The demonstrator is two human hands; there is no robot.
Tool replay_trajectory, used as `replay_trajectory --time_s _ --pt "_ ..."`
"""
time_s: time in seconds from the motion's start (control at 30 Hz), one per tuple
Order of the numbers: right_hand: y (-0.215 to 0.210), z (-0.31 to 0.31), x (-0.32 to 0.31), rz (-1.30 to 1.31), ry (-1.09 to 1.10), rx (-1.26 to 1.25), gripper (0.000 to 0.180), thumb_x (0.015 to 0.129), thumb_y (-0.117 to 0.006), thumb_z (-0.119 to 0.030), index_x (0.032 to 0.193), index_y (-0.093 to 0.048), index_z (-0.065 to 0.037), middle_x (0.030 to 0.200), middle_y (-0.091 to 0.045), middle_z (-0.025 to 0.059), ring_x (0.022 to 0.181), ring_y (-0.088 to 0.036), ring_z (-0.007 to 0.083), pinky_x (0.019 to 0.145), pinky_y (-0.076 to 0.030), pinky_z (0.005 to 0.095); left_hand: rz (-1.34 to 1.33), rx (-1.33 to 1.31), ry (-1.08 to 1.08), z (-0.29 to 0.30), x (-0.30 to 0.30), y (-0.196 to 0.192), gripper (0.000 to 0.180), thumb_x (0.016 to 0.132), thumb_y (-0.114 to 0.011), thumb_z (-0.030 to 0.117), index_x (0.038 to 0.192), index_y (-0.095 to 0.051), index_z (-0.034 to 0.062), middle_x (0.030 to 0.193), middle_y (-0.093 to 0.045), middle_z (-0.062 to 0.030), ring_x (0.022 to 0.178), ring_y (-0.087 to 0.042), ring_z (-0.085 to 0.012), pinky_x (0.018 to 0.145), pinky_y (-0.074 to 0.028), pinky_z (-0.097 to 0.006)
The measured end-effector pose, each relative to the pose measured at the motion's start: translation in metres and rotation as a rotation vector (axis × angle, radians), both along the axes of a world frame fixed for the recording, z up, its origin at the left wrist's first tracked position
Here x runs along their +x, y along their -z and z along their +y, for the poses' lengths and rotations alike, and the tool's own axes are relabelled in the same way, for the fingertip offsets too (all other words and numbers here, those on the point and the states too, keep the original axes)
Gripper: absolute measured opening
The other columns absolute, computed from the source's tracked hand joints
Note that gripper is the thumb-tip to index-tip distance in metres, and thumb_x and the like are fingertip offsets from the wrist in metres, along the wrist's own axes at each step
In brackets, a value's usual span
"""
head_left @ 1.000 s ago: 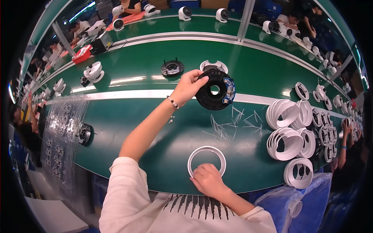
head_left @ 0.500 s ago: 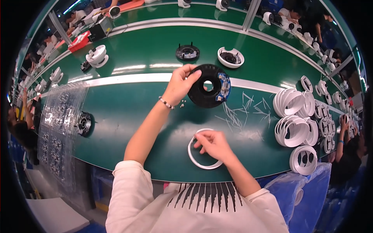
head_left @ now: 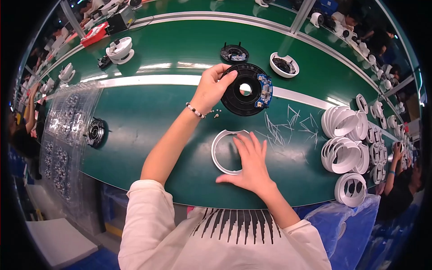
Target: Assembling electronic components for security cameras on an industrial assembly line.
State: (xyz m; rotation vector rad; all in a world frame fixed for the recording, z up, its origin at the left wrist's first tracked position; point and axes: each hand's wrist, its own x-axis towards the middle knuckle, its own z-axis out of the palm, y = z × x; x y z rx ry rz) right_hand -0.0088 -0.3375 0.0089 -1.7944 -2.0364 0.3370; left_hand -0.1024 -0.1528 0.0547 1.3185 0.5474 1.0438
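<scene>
The left hand (head_left: 212, 87) is curled around the near-left edge of a black round disc (head_left: 246, 90) with a centre hole and a small blue board on its right side; the disc sits at the white stripe on the green tabletop (head_left: 144, 121). The right hand (head_left: 250, 164) lies flat and spread open, fingers resting over the right part of a white ring (head_left: 221, 152) lying nearer the person, gripping nothing. Stacks of white rings (head_left: 344, 139) stand well apart to the right.
</scene>
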Motion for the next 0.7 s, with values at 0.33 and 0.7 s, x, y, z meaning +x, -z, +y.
replay_trajectory --time_s 0.33,0.7 --pt "-0.006 0.003 0.007 -0.035 0.037 -0.049 0.114 0.047 -0.078 -0.045 0.130 -0.016 0.003 0.131 -0.018 0.0277 0.121 -0.020 0.0459 0.095 -0.020 0.0592 0.097 0.101 -0.027 -0.006 0.009 0.001 0.019 0.083 -0.054 0.012 0.095 -0.056 -0.0032 0.086 -0.060 -0.0064 0.074 -0.056 -0.0098 0.067 -0.046 -0.021" --pt "-0.013 -0.024 0.067 0.278 0.351 0.225 0.103 0.046 -0.079 -0.040 0.124 -0.026 0.000 0.120 -0.033 0.0210 0.114 -0.031 0.0369 0.099 -0.023 0.0415 -0.032 0.000 -0.103 -0.028 -0.003 -0.004 0.012 0.084 -0.053 0.012 0.087 -0.056 0.0001 0.080 -0.059 -0.0024 0.070 -0.053 -0.0064 0.063 -0.043 -0.019"
